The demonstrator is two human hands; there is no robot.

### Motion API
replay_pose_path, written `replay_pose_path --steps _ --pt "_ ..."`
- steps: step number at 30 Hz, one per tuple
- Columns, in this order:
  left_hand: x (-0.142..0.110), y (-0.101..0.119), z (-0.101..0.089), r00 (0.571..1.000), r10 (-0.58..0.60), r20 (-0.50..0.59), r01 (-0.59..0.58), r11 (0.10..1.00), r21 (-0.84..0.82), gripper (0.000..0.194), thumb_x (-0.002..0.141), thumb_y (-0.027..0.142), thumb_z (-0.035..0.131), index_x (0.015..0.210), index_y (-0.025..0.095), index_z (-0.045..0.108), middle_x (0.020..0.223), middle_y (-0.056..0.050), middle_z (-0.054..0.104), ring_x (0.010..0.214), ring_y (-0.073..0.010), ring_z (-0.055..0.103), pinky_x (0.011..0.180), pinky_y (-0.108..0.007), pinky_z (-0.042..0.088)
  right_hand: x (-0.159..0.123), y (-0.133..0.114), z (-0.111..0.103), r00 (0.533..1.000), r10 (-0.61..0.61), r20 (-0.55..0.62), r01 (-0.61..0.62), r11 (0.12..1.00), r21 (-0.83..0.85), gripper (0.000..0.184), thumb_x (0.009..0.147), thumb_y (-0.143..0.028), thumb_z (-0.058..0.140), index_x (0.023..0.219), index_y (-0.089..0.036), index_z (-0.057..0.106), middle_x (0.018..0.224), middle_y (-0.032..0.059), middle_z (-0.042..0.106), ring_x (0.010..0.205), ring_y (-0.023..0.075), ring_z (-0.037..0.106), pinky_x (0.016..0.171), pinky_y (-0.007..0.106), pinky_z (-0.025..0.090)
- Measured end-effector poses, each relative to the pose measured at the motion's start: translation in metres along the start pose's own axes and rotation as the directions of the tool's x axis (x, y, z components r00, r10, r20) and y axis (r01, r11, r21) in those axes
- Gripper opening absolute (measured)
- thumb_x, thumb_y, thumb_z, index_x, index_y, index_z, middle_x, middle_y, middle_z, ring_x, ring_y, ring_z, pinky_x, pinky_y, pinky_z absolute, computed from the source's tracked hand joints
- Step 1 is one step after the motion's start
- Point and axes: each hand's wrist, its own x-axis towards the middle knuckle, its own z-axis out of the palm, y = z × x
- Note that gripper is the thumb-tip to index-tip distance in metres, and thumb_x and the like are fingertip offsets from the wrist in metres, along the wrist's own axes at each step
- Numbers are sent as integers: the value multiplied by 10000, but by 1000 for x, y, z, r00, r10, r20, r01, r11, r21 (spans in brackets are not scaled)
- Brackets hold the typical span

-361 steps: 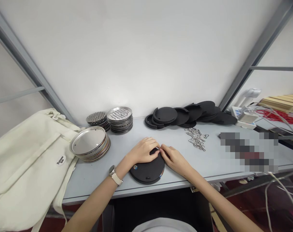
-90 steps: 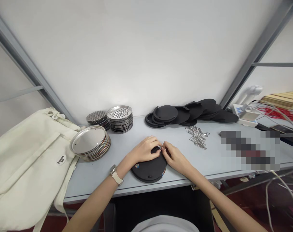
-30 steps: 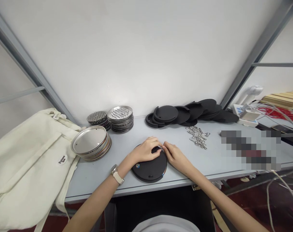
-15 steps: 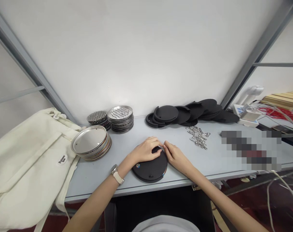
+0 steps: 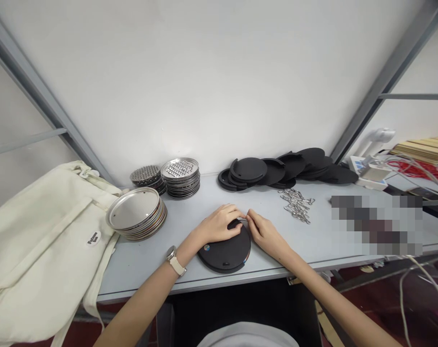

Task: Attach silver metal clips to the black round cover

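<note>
A black round disc-shaped case (image 5: 224, 253) lies flat near the table's front edge, with a small coloured dot on its left and a coloured strip showing at its right rim. My left hand (image 5: 219, 225) rests over its far side, thumb on top and fingers bent along the far edge. At the case's upper right rim, my right hand (image 5: 265, 232) pinches with thumb and forefinger, its tips meeting the left fingertips. Something small and thin is between the fingertips, too hidden to name. Several silver metal clips (image 5: 296, 205) lie in a pile to the right.
Several black discs and cases (image 5: 248, 168) overlap along the wall. To the left stand a stack of plain metal discs (image 5: 134, 209) and two stacks of perforated, grater-like metal discs (image 5: 179, 169). A cream bag (image 5: 48, 241) leans at the left edge. A blurred patch (image 5: 376, 224) covers the right.
My right fingertips have shifted very slightly at the rim. The left hand and the black case stay in place.
</note>
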Motion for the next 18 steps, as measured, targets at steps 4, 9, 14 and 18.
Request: replay_pose_path --steps 4,9,14,18 --pt "0 1 -1 1000 -2 1 2 1000 31 188 852 196 502 1024 193 577 918 -44 552 906 -183 518 854 -313 420 0 1 -1 999 -21 25 21 1000 12 194 947 -219 289 767 -230 360 657 -16 495 593 158 501 578 264 352" --pt "1 -1 1 1000 -6 -11 7 997 75 85 845 218 521 893 175 576 869 -44 553 873 -186 513 828 -319 416 1 0 -2 995 -81 61 81 997 -3 224 966 -247 292 777 -220 410 681 -7 530 619 157 516 623 272 357" --pt "1 -3 3 1000 4 -13 -4 1000 27 96 851 206 518 919 173 578 882 -41 558 876 -178 519 842 -313 423 1 0 -2 994 -90 57 91 996 -20 238 965 -239 298 762 -215 421 671 -6 527 613 154 509 623 270 349" --pt "0 -3 4 1000 -7 -9 6 999 -44 121 851 185 510 947 174 583 897 -42 552 888 -169 523 851 -297 435 1 1 -3 995 -86 56 87 996 -20 237 967 -249 298 765 -216 419 669 -10 522 615 153 511 618 267 345"
